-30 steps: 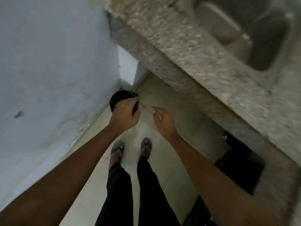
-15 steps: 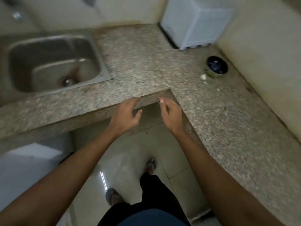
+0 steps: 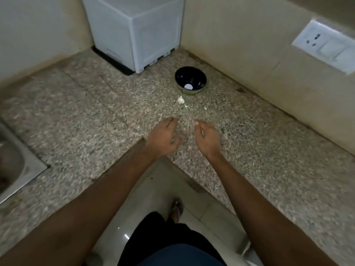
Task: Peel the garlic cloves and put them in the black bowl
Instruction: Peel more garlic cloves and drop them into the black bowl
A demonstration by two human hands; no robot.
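The black bowl [image 3: 181,76] stands on the granite counter [image 3: 96,112] near the back corner, with one white peeled clove [image 3: 188,86] inside. Just in front of it lies an unpeeled garlic clove [image 3: 180,100], and small white bits [image 3: 205,108] are scattered beside it. My left hand [image 3: 163,139] and my right hand [image 3: 206,138] hover side by side over the counter's inner corner, a short way in front of the garlic. The fingers of both are loosely curled, and I see nothing in either hand.
A white plastic box [image 3: 138,29] stands in the back corner, left of the bowl. The steel sink [image 3: 11,169] is at the far left. A wall socket [image 3: 326,45] sits on the right wall. Floor tiles and my legs show below the counter edge.
The view has swung from the floor up to the counter. My left hand let go of a dark round object near the floor. Both hands moved forward over the counter toward the garlic.
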